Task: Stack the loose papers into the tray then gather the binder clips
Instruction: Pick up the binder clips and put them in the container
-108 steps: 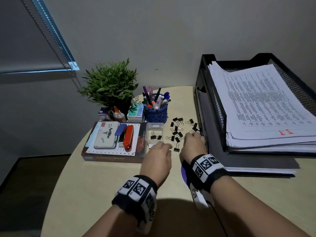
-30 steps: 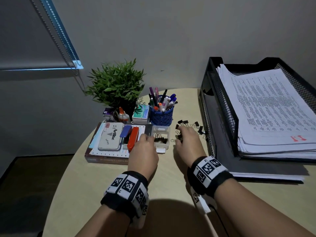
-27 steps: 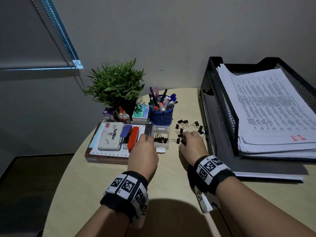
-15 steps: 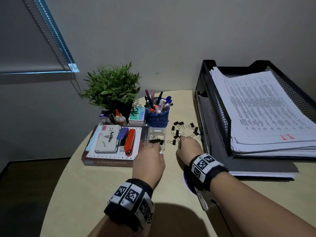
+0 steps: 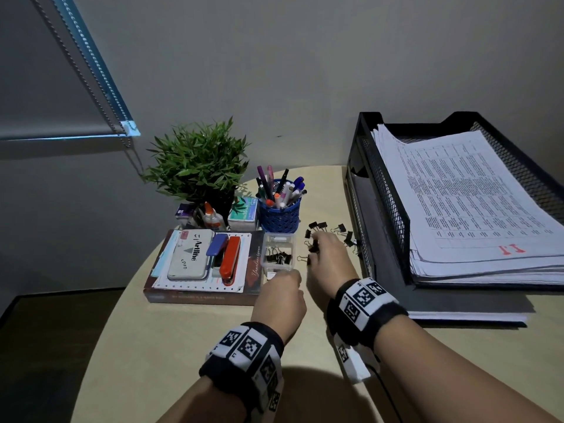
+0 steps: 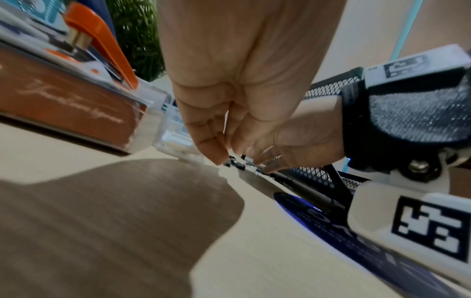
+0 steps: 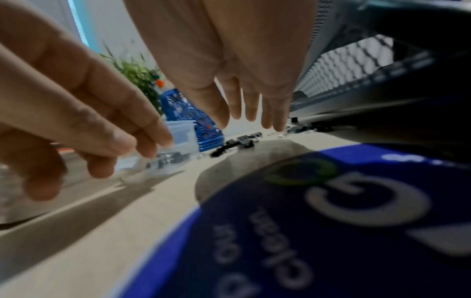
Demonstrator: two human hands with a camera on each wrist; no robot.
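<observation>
The right hand (image 5: 328, 261), fingers spread straight, reaches over the small black binder clips (image 5: 317, 225) scattered beside the black mesh paper tray (image 5: 383, 190) (white papers (image 5: 470, 203) stacked inside). The left hand (image 5: 282, 296), loosely curled, touches the clear plastic box (image 5: 279, 254) holding clips near the surface's far edge.

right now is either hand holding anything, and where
Right hand: nothing, fingers straight above the binder clips. Left hand: fingertips by the clear box, near end; grip cannot be told.

The right hand (image 5: 328, 261) covers several clips (image 5: 317, 225); whether it grips one cannot be told. The tray (image 5: 384, 190) is cut off at the right edge. The blue disc (image 7: 331, 221) is blurred and cropped.
</observation>
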